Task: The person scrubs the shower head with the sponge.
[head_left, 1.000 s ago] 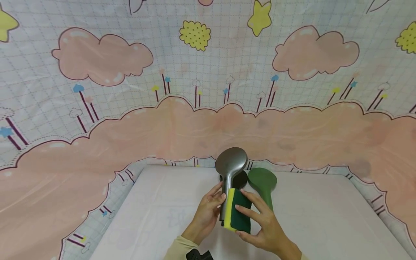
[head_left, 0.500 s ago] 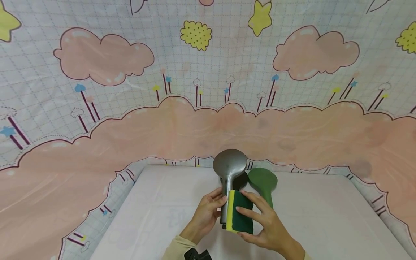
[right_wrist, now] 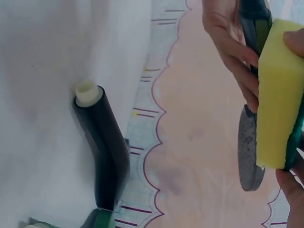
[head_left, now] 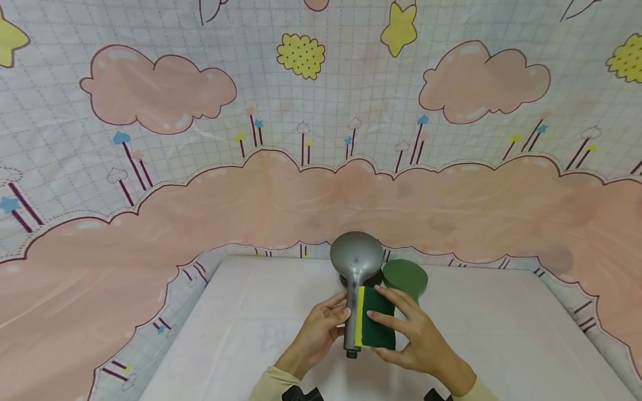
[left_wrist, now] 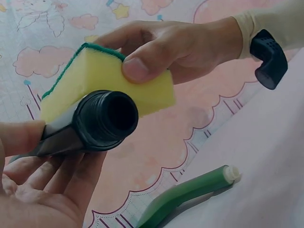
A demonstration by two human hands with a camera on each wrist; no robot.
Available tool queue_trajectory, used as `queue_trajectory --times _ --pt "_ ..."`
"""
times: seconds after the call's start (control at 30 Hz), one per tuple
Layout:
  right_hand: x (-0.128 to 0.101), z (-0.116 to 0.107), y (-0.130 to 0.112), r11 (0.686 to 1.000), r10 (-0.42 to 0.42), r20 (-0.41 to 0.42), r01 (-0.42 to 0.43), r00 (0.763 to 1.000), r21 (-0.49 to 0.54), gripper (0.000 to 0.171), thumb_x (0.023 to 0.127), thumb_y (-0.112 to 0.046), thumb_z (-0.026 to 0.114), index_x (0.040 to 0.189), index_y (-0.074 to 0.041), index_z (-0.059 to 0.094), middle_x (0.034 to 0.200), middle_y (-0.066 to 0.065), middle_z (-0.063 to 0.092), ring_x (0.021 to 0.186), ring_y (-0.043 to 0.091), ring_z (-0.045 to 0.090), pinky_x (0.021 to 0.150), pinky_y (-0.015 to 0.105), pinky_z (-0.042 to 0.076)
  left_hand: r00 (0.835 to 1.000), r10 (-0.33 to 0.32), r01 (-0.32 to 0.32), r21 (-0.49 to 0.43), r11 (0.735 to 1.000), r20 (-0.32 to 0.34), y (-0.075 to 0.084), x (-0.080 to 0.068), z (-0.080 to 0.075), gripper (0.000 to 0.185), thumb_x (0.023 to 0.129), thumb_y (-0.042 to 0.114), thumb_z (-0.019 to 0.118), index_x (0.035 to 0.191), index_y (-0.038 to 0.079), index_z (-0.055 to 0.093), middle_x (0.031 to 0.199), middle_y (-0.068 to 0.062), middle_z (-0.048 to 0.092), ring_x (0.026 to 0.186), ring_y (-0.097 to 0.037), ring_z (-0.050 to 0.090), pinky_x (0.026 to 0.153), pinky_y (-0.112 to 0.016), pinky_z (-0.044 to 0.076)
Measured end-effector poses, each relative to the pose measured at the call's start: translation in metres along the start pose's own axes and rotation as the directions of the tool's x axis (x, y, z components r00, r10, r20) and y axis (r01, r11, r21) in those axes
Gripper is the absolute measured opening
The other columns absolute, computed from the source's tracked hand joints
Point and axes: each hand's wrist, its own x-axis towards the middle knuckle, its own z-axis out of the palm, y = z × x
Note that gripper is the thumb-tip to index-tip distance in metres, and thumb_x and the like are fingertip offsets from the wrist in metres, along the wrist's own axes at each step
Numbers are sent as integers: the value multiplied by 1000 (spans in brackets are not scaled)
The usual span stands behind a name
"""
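Black shower head (right_wrist: 104, 156) (right wrist only) beside green one (right_wrist: 102, 219).

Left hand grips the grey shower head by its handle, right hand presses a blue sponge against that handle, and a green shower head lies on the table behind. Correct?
Not quite: the sponge is yellow with a dark green scouring side, not blue, as the head view shows. The left hand, right hand, grey shower head and green shower head are as stated.
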Motion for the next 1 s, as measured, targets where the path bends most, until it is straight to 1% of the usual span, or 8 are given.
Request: queue_trajectory --times 0.1,0.2,0.37,0.47,0.63,0.77,0.83,1.0 --pt "3 -3 3 999 32 16 -31 999 -19 50 85 -53 70 126 -23 67 141 20 53 130 30 48 115 15 26 999 -8 8 -14 1000 35 -1 -1 -1 62 97 7 57 151 -3 29 127 -5 67 105 -10 68 88 -29 54" --pt "5 -4 6 998 63 27 -62 998 -30 51 84 -52 71 125 -23 67 142 19 52 130 29 48 112 19 34 998 -13 15 -32 999 64 -1 -2 -2 63 96 4 57 152 -3 28 127 -5 66 105 -11 68 88 -29 53" --pt "6 -4 11 991 128 55 -126 990 -38 55 78 -49 79 124 -23 68 145 16 50 131 29 47 95 43 54 998 -29 33 -73 997 58 -3 -3 -5 63 95 -2 56 152 -2 29 120 -2 68 101 -11 67 87 -29 52" --pt "6 -4 14 987 160 57 -158 985 -42 57 77 -50 80 125 -23 67 145 16 49 131 29 46 89 51 55 998 -36 41 -93 995 51 -3 -3 -5 65 94 -2 57 152 -2 29 114 -1 69 97 -10 67 85 -27 52" --pt "5 -4 17 979 201 34 -200 979 -49 58 76 -51 81 125 -23 67 146 15 49 131 30 46 88 53 55 998 -51 57 -118 991 47 -5 -3 -4 67 93 -1 59 152 -2 28 109 1 70 94 -8 66 86 -27 51" --pt "2 -2 13 974 223 25 -222 975 -37 60 74 -49 82 126 -24 67 146 15 48 133 28 45 93 48 54 998 -59 62 -137 989 24 -6 0 -2 65 94 1 58 152 0 29 111 2 69 97 -8 65 90 -28 48" --pt "1 0 10 979 202 14 -202 979 -19 59 75 -49 82 126 -23 67 145 17 49 133 27 45 100 39 50 999 -51 51 -151 987 5 -6 2 -1 64 95 1 57 152 1 29 114 1 68 101 -9 64 92 -28 48" --pt "-4 7 1 992 122 -18 -121 992 33 57 77 -46 81 126 -20 67 143 21 51 133 29 46 113 17 30 998 -8 -2 -170 986 -59 -4 5 1 63 95 2 56 153 3 30 121 0 66 109 -10 62 96 -29 48"
